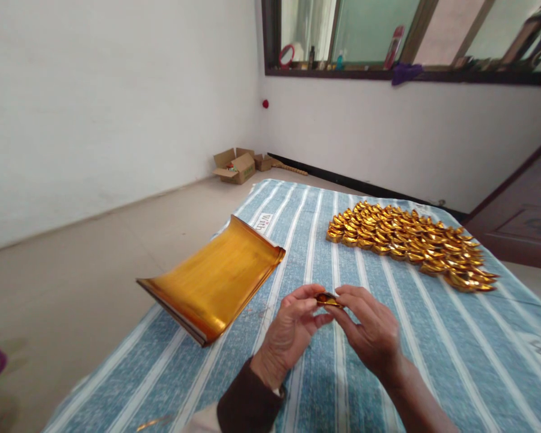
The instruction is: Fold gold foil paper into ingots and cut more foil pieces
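Observation:
Between my two hands is a small folded gold foil paper ingot (328,299), held above the striped cloth. My left hand (293,328) pinches its left end between thumb and fingers. On the other end, the thumb and fingertips of my right hand (372,325) are closed. Part of the ingot is covered by my fingertips. To the left lies a stack of gold foil paper sheets (220,270) with curled edges. Rows of finished-looking gold paper ingots (401,234) stand close together at the far right of the table.
A blue and white striped cloth (297,240) covers the table. A thin gold scrap (153,423) lies near the front edge. Open cardboard boxes (237,167) sit on the floor by the wall. Small items, including a round mirror (287,56), line the window ledge.

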Demonstrator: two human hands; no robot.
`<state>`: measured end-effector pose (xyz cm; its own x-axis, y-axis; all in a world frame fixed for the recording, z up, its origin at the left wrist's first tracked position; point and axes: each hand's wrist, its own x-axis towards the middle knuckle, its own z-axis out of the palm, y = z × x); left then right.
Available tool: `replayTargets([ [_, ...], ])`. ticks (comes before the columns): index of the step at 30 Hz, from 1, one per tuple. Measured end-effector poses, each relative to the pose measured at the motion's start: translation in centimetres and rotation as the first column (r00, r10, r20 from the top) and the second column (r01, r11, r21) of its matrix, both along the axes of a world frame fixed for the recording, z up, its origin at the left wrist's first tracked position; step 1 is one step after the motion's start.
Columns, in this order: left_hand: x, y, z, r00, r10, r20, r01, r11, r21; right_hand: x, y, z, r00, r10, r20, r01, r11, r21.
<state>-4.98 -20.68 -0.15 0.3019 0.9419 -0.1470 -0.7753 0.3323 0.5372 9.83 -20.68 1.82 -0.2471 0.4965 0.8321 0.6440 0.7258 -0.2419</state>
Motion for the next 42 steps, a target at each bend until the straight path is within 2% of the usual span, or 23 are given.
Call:
replayTargets([
  [15, 0.2, 0.1, 0.1, 0.995, 0.046, -0.083, -0.049, 0.998, -0.044, 0.0, 0.4, -0.9, 0.999, 0.035, 0.029, -0.033, 0.997, -0.066],
  [24, 0.5, 0.2, -0.1, 0.974, 0.091, -0.207, -0.103, 0.994, -0.048, 0.2, 0.7, -1.6, 0.998, 0.049, 0.029, -0.045, 0.990, -0.135],
  [31, 0.5, 0.4, -0.5, 0.935, 0.113, -0.337, -0.133, 0.991, -0.035, 0.3, 0.8, -2.0, 0.996, 0.066, 0.059, -0.058, 0.991, -0.124],
  [42, 0.8, 0.2, -0.4, 0.922, 0.211, -0.326, -0.244, 0.968, -0.063, -0.2, 0.7, -2.7, 0.994, 0.077, 0.071, -0.069, 0.991, -0.110],
])
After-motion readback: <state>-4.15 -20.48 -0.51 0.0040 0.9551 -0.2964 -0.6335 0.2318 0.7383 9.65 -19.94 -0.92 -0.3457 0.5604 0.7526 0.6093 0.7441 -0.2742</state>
